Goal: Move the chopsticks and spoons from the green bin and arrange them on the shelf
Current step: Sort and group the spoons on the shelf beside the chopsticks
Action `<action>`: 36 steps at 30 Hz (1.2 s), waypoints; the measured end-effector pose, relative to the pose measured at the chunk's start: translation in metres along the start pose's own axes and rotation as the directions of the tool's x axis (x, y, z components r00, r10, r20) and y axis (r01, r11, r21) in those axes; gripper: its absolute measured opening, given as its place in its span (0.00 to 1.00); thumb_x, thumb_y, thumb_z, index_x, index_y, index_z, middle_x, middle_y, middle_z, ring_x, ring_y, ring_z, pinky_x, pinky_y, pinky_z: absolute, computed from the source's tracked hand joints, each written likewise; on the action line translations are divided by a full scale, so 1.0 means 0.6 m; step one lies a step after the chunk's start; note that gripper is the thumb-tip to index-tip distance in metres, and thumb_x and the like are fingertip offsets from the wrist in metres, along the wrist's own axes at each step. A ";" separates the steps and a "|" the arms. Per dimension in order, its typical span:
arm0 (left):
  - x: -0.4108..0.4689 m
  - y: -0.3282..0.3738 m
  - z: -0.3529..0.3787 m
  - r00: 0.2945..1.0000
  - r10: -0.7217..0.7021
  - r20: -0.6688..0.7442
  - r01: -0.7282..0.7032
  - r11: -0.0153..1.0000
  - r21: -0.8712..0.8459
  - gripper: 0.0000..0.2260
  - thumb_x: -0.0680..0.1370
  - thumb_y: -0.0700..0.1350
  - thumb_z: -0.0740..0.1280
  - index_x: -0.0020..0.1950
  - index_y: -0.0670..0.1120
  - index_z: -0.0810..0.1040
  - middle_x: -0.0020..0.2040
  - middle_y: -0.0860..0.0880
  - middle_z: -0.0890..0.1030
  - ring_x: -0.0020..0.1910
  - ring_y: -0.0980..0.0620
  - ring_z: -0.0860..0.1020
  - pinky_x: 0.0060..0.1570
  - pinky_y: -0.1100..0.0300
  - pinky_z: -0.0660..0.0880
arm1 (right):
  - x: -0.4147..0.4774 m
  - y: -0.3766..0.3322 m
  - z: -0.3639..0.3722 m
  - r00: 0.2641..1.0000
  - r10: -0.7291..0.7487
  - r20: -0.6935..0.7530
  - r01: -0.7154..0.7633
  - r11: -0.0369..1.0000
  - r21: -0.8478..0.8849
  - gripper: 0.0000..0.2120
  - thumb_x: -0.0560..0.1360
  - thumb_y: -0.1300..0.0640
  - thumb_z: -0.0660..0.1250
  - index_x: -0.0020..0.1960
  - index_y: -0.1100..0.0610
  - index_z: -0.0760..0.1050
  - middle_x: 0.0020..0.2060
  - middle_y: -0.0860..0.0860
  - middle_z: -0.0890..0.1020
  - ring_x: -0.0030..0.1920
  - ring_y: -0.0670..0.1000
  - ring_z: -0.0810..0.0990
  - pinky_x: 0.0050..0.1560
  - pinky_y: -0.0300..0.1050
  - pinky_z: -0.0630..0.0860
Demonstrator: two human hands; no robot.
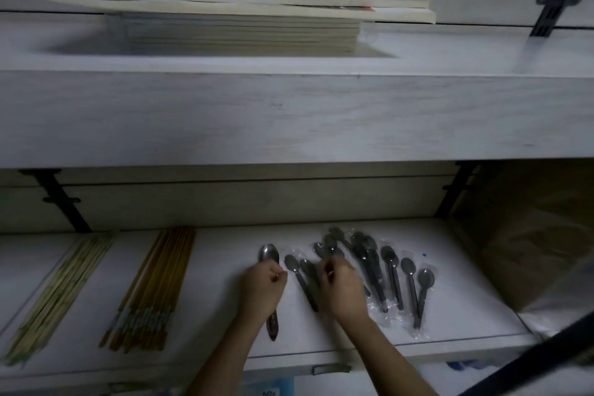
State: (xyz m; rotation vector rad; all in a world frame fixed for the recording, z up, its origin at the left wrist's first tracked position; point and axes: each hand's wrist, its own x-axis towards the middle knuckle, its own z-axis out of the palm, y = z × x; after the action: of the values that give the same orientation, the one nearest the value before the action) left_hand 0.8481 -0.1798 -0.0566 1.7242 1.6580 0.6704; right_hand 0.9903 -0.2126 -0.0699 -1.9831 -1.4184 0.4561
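On the lower shelf (225,315), sorting is well advanced. The pale chopsticks (61,296) lie in a bundle at far left, and the brown chopsticks (154,286) lie in a second bundle just right of them, both running near to far. The green bin is out of view.

Our left hand (262,286) is over the metal spoon (269,255). Its fingers (279,275) are curled and pinch the neck. The bowl points far and the handle end shows near the wrist. The spoon lies flat on the shelf, apart from the others.

Our right hand (342,289) is among the wrapped spoons (390,267), dark ones in clear sleeves, fanned and overlapping at centre right. Its fingers are curled down and seem to pinch one spoon near its neck; blur makes the exact grip uncertain.

Above, the upper shelf (289,112) carries a stack of books (241,29).

Judgement: we are at the arranging step for spoons, with the chopsticks already placed. The next move calls for straightening the metal spoon parallel to the chopsticks, then separating the overlapped wrapped spoons into a row, bowls far. The slick sleeves may drag their neighbours along.
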 end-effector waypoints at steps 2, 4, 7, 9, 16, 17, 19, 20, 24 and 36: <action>-0.001 0.017 0.019 0.992 0.041 0.117 -0.049 0.997 0.067 0.09 0.76 0.41 0.64 0.35 0.47 0.72 0.35 0.49 0.78 0.32 0.58 0.73 0.40 0.66 0.73 | 0.016 0.021 -0.017 1.000 0.006 0.004 -0.006 0.998 -0.062 0.10 0.76 0.59 0.62 0.55 0.60 0.75 0.55 0.57 0.78 0.54 0.57 0.78 0.52 0.47 0.73; -0.003 0.023 0.040 0.981 0.024 0.190 -0.054 0.986 0.157 0.03 0.76 0.41 0.63 0.48 0.44 0.75 0.48 0.42 0.80 0.46 0.48 0.79 0.49 0.57 0.73 | 0.026 0.034 -0.027 0.994 -0.013 0.107 0.029 0.988 -0.149 0.16 0.77 0.58 0.60 0.64 0.58 0.71 0.62 0.56 0.74 0.61 0.56 0.74 0.58 0.48 0.72; -0.008 0.020 0.071 0.982 -0.032 0.185 -0.012 0.972 0.234 0.21 0.76 0.45 0.64 0.68 0.42 0.68 0.61 0.41 0.74 0.59 0.45 0.74 0.57 0.58 0.73 | 0.036 0.049 -0.035 0.964 0.004 0.267 0.078 0.953 -0.294 0.18 0.78 0.57 0.59 0.67 0.54 0.69 0.67 0.53 0.69 0.66 0.54 0.70 0.65 0.49 0.71; -0.014 0.023 0.083 0.988 -0.055 0.144 0.018 0.969 0.245 0.22 0.75 0.47 0.65 0.67 0.43 0.67 0.62 0.43 0.72 0.60 0.47 0.73 0.58 0.59 0.73 | 0.040 0.059 -0.038 0.956 0.041 0.290 0.053 0.950 -0.308 0.15 0.77 0.56 0.61 0.63 0.55 0.72 0.65 0.53 0.71 0.63 0.53 0.72 0.64 0.48 0.72; -0.020 0.038 0.115 0.995 -0.102 0.002 0.098 0.964 0.247 0.27 0.71 0.47 0.71 0.66 0.44 0.66 0.66 0.45 0.69 0.68 0.47 0.67 0.67 0.58 0.67 | 0.055 0.077 -0.039 0.962 0.087 0.257 -0.011 0.959 -0.285 0.19 0.74 0.52 0.66 0.62 0.56 0.69 0.61 0.53 0.74 0.62 0.53 0.73 0.63 0.49 0.73; -0.021 0.039 0.118 0.995 -0.102 -0.014 0.102 0.966 0.238 0.26 0.70 0.46 0.72 0.65 0.44 0.66 0.66 0.45 0.69 0.67 0.47 0.67 0.66 0.58 0.67 | 0.059 0.076 -0.037 0.961 0.094 0.262 -0.020 0.962 -0.272 0.17 0.74 0.56 0.65 0.62 0.57 0.70 0.60 0.54 0.75 0.61 0.54 0.74 0.62 0.50 0.74; -0.019 0.041 0.121 0.993 -0.114 -0.026 0.117 0.971 0.207 0.25 0.69 0.44 0.73 0.63 0.43 0.67 0.63 0.44 0.72 0.64 0.47 0.71 0.62 0.57 0.72 | 0.066 0.075 -0.036 0.953 0.123 0.275 -0.056 0.970 -0.238 0.13 0.75 0.62 0.63 0.60 0.58 0.71 0.58 0.56 0.78 0.60 0.55 0.77 0.62 0.50 0.75; -0.017 0.041 0.124 0.991 -0.130 -0.029 0.133 0.978 0.164 0.24 0.69 0.44 0.73 0.61 0.43 0.68 0.61 0.44 0.74 0.59 0.47 0.75 0.58 0.56 0.75 | 0.068 0.075 -0.035 0.947 0.137 0.289 -0.072 0.971 -0.227 0.13 0.75 0.63 0.62 0.60 0.59 0.71 0.57 0.57 0.79 0.59 0.55 0.77 0.61 0.49 0.75; -0.008 0.039 0.133 0.978 -0.208 -0.024 0.208 0.978 0.018 0.20 0.66 0.46 0.76 0.51 0.43 0.71 0.46 0.44 0.82 0.37 0.50 0.83 0.38 0.56 0.81 | 0.065 0.082 -0.028 0.926 0.186 0.328 -0.144 0.978 -0.150 0.11 0.74 0.60 0.65 0.57 0.58 0.73 0.53 0.55 0.80 0.53 0.54 0.81 0.55 0.48 0.79; 0.006 0.052 0.141 0.991 -0.134 -0.003 0.132 0.975 0.178 0.10 0.78 0.48 0.62 0.39 0.47 0.77 0.39 0.49 0.80 0.36 0.55 0.76 0.36 0.68 0.69 | 0.046 0.074 -0.008 0.945 0.084 0.317 -0.058 0.994 -0.092 0.13 0.77 0.53 0.61 0.56 0.61 0.74 0.55 0.57 0.76 0.54 0.55 0.78 0.52 0.44 0.74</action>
State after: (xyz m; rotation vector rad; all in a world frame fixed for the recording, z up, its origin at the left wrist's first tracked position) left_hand 0.9321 -0.1846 -0.0896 1.7156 1.8567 0.4633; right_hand 1.0346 -0.1977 -0.0941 -2.1012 -1.5852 0.7959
